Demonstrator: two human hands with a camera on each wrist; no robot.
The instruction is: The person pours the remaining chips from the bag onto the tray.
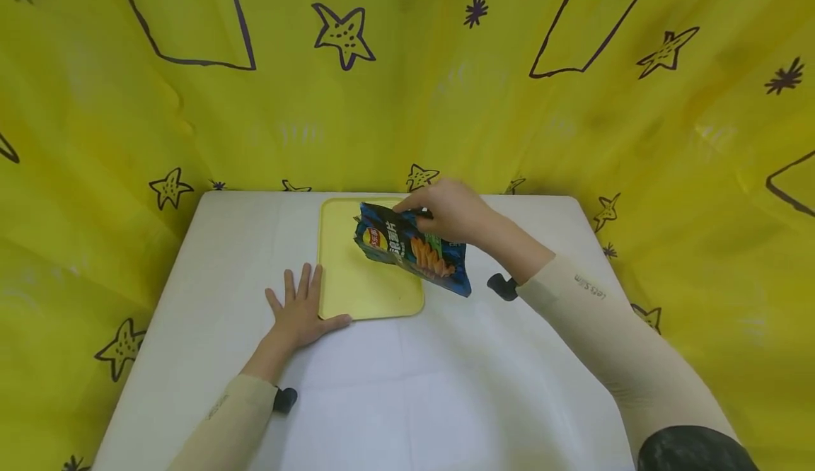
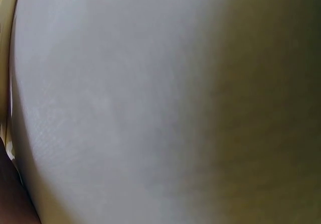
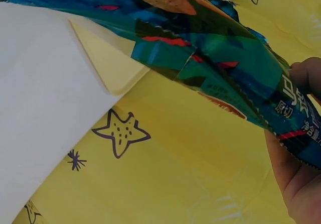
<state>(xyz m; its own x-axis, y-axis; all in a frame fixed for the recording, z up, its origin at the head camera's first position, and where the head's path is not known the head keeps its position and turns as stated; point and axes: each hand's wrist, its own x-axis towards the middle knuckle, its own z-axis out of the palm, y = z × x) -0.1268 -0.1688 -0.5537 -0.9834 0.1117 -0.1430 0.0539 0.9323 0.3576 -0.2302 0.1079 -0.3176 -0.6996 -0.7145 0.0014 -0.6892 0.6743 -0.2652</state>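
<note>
My right hand point(image 1: 453, 211) grips a dark blue bag of potato chips point(image 1: 414, 248) by its upper edge, over the right part of a yellow tray point(image 1: 356, 291). The bag hangs tilted, and its printed front shows chips and a red and yellow logo. In the right wrist view the chip bag point(image 3: 200, 58) stretches across the top, with fingers point(image 3: 293, 179) at its right end. My left hand point(image 1: 302, 315) lies flat with fingers spread at the tray's near left corner, its thumb along the near edge. The left wrist view shows mostly blurred white cloth.
The tray lies on a white-covered table point(image 1: 407, 400). A yellow curtain point(image 1: 407, 103) with drawn stars hangs right behind the table's far edge and along both sides. Dark wrist pieces point(image 1: 503, 287) sit at both cuffs.
</note>
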